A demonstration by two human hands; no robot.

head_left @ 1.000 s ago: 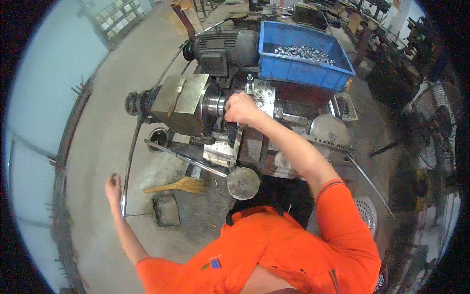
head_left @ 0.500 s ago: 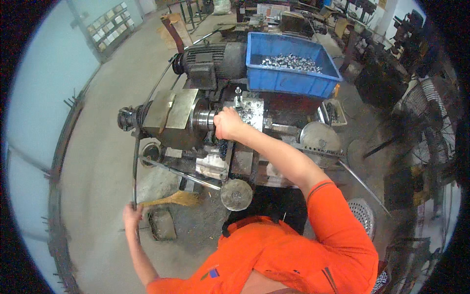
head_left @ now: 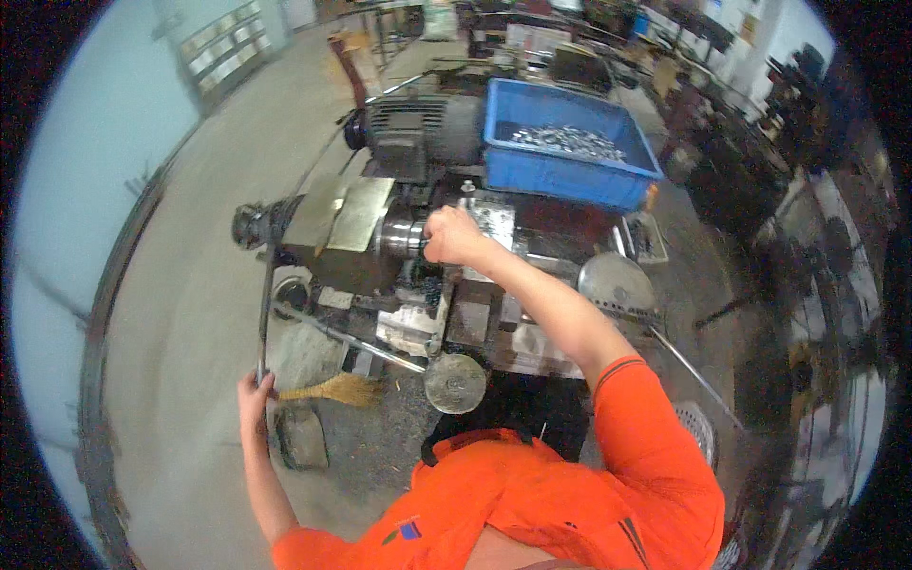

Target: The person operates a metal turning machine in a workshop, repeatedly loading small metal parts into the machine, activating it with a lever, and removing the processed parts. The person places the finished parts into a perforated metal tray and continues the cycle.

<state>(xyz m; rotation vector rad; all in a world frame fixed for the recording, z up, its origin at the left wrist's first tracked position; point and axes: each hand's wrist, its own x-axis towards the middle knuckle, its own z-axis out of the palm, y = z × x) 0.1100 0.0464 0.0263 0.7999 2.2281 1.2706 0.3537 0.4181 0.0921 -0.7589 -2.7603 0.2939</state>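
A small metal lathe stands before me. My left hand (head_left: 255, 394) is wrapped round the lower end of a long dark lever rod (head_left: 264, 318), which slants up to the pulley end (head_left: 252, 226) of the headstock. At the steel spindle chuck (head_left: 401, 236), my right hand (head_left: 451, 236) is closed with curled fingers. Whatever lies in those fingers is hidden from view. Just behind the right hand sits the tool slide (head_left: 496, 220), scattered with metal chips. A flat plate (head_left: 359, 214) covers the headstock left of the chuck.
Beyond the lathe are a ribbed motor (head_left: 408, 128) and a blue bin (head_left: 570, 180) full of small metal parts. Two round handwheels (head_left: 456, 384) (head_left: 617, 280) jut out in front. A straw broom (head_left: 347, 389) lies near my left hand. A fan (head_left: 822, 237) stands at right.
The view has shifted slightly, blurring the picture. My left hand and the rod's lower end sit a little higher. My right hand stays closed at the chuck.
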